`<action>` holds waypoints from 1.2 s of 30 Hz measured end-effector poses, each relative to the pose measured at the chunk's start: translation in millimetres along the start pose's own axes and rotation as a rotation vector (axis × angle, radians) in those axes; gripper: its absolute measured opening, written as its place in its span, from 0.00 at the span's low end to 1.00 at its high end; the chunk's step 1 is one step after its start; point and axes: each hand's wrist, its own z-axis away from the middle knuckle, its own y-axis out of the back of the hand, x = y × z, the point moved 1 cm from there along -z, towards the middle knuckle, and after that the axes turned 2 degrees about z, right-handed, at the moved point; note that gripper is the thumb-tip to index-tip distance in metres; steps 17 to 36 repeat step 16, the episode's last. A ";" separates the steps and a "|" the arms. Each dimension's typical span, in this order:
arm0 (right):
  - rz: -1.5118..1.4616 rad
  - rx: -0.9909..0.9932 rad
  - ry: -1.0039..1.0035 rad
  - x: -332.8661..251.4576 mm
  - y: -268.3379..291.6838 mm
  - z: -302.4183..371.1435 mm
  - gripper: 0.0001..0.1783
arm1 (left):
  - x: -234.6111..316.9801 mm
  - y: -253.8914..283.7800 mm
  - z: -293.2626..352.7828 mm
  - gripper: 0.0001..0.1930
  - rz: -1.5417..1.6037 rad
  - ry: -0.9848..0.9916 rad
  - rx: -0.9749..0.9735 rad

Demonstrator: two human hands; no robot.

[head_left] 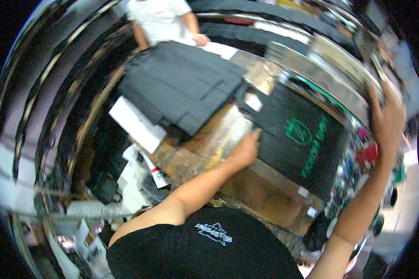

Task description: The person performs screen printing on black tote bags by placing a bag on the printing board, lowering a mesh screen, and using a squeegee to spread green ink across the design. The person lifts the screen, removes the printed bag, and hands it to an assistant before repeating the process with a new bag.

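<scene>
So there's 1 black shirt (302, 135) with a green print lying flat on the worn table (256, 190), and everything here hangs off that shirt. The left hand (245, 149) sits on the shirt's left edge, fingers together and pressed down on the cloth, thumb side hard to make out. The right hand (387, 116) is up past the shirt's far right side, fingers spread apart against the shiny curved frame (330, 69) there; I can't tell if it actually grips anything.

My read: the step in hand is laying the shirt out flat or squaring it up, about midway. Next move probably needs the left hand pinching the hem instead of just pressing.

Counts: 1 printed shirt, 1 stack of dark grey folded cloth (184, 83) up and left of it, 2 small white tags (307, 201) below the shirt's lower edge, 1 white box (136, 123) left of the grey stack. 1 other person in a white top (159, 18) stands beyond the stack, 1 hand (201, 40) on white paper.
</scene>
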 end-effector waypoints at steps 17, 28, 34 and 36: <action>-0.156 -0.251 -0.117 24.0 -34.9 -11.4 0.30 | -41.5 266.6 -146.8 0.21 0.280 -0.199 0.241; -0.156 -0.251 -0.117 24.0 -34.9 -11.4 0.30 | -41.5 266.6 -146.8 0.21 0.280 -0.199 0.241; -0.156 -0.251 -0.117 24.0 -34.9 -11.4 0.30 | -41.5 266.6 -146.8 0.21 0.280 -0.199 0.241; -0.156 -0.251 -0.117 24.0 -34.9 -11.4 0.30 | -41.5 266.6 -146.8 0.21 0.280 -0.199 0.241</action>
